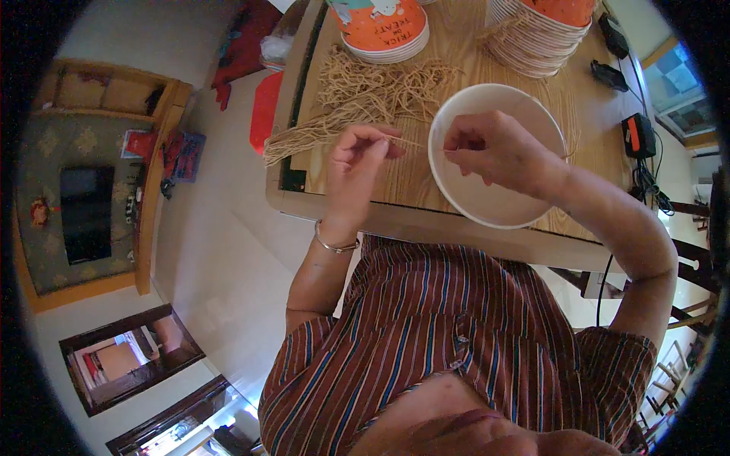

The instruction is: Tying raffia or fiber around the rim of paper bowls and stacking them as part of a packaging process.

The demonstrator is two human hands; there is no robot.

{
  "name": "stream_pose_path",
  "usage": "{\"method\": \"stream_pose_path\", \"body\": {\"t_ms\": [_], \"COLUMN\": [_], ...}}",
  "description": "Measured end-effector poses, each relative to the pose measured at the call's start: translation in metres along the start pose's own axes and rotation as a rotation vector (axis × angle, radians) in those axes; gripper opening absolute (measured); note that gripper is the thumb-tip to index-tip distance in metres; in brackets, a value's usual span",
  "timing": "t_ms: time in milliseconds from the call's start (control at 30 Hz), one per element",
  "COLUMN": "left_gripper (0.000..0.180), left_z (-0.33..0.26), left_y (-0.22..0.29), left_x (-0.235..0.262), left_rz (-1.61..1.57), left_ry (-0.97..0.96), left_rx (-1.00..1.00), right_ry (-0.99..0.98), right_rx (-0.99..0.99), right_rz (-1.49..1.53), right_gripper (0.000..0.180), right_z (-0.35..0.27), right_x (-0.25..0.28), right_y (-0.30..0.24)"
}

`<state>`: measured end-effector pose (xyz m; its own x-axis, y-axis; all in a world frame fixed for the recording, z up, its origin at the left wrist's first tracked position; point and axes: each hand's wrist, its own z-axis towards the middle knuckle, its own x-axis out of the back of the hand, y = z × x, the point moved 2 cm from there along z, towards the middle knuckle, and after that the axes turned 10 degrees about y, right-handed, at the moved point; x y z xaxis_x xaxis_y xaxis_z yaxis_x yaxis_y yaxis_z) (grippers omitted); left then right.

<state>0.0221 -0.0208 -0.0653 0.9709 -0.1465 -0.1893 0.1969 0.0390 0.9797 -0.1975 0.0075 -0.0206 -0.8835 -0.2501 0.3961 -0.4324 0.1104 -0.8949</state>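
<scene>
My left hand, with a bangle on its wrist, pinches a thin strand of tan twine between thumb and finger. The strand points right toward the rim of a white round bucket. Over the bucket's opening is my right hand, its thumb and fingers pinched together near the left rim. What lies between those fingertips is too small to make out. Just beyond my left hand spreads a loose pile of tan twine strands, some trailing over the table's left edge.
A stack of orange printed buckets stands behind the twine. Another stack of buckets, with twine on its side, is at the far right. Black adapters and cables lie along the right edge of the wooden table. A red stool stands left.
</scene>
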Motion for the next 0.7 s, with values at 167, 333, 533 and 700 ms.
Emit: {"method": "stream_pose_path", "body": {"t_ms": [167, 333, 533, 700], "left_gripper": [0.009, 0.009, 0.007, 0.006], "left_z": [0.006, 0.01, 0.037, 0.051], "left_y": [0.021, 0.039, 0.037, 0.043], "left_x": [-0.007, -0.03, -0.045, -0.053], "left_rz": [0.023, 0.073, 0.27, 0.394], "left_ry": [-0.026, -0.131, -0.381, -0.557], "left_rx": [-0.238, -0.313, -0.384, -0.35], "right_ry": [0.071, 0.221, 0.261, 0.397], "right_rx": [0.152, 0.45, 0.582, 0.937], "right_rz": [-0.08, -0.275, -0.599, -0.833], "right_gripper": [0.01, 0.01, 0.022, 0.032], "right_z": [-0.004, -0.011, -0.02, -0.021], "right_x": [-0.002, -0.006, -0.011, -0.013], "right_y": [0.001, -0.007, -0.013, -0.018]}}
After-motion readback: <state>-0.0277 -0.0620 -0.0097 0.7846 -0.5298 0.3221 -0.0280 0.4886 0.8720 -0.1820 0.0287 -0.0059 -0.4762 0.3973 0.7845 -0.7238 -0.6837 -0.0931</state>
